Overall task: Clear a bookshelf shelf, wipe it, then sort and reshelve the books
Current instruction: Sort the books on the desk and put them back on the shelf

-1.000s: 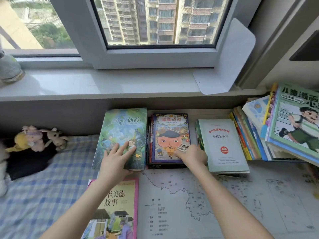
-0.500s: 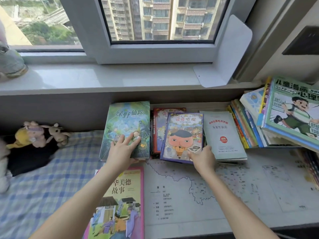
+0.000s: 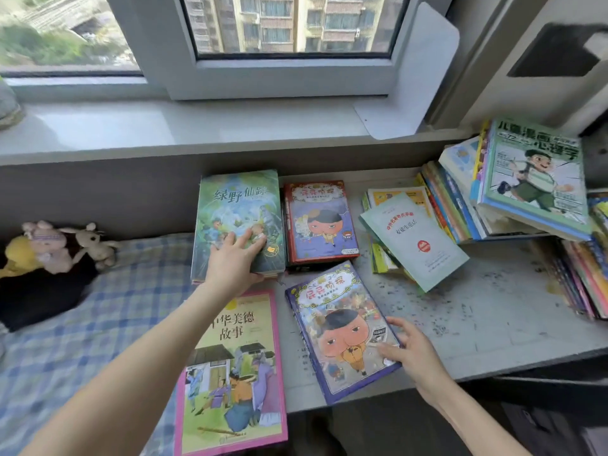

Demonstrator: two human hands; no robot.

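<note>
Left hand (image 3: 235, 258) lies flat, fingers straight, pressing down on the green storybook (image 3: 237, 209). Right hand (image 3: 411, 347) rests loose, uncurled fingers on the right edge of the purple cartoon book (image 3: 339, 327), which is flat on the desk (image 3: 493, 317) with its near corner past the front edge. One careless nudge and it likely drops! Further right, the pale green booklet (image 3: 414, 238) lies askew and could slide.

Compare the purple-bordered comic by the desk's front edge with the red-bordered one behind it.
The purple comic lies alone on the desk, tilted; the red comic tops a stack, set straight. The right hand touches the purple comic; nothing touches the red comic. Both show the same round-faced character.
</note>
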